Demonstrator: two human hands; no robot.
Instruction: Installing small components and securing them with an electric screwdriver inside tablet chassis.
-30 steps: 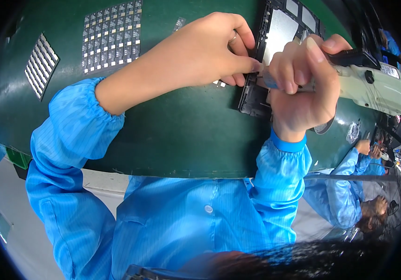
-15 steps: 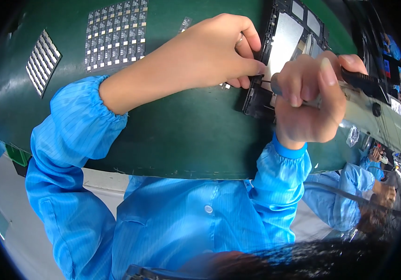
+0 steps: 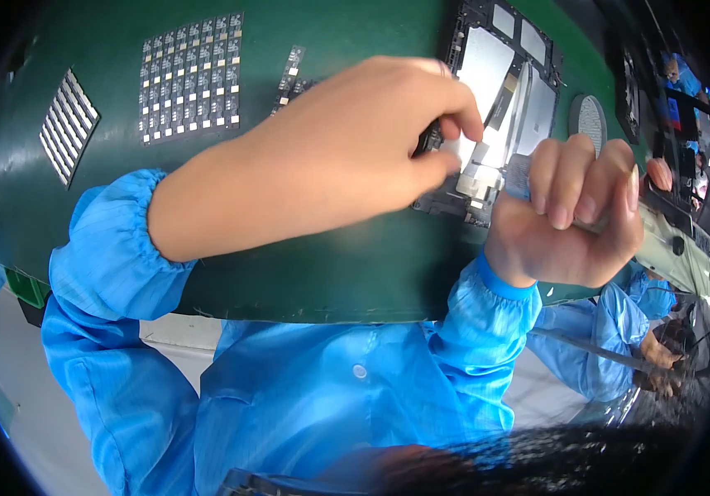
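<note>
Right hand [image 3: 566,219] has pulled back off the open tablet chassis [image 3: 499,107], fisted around a grey tool [image 3: 677,240]; left hand [image 3: 355,157] pinches a small silvery part [image 3: 461,150] over the chassis's near edge, likely steadying it; component sheets [image 3: 189,78] lie left of the chassis.

The green table top [image 3: 231,248] looks smooth and a bit shiny. The open device [image 3: 499,91] has a black plastic frame and flat, dull silver metal plates inside. The blue sleeves [image 3: 107,248] are thin, smooth cloth with bunched, stretchy cuffs.
</note>
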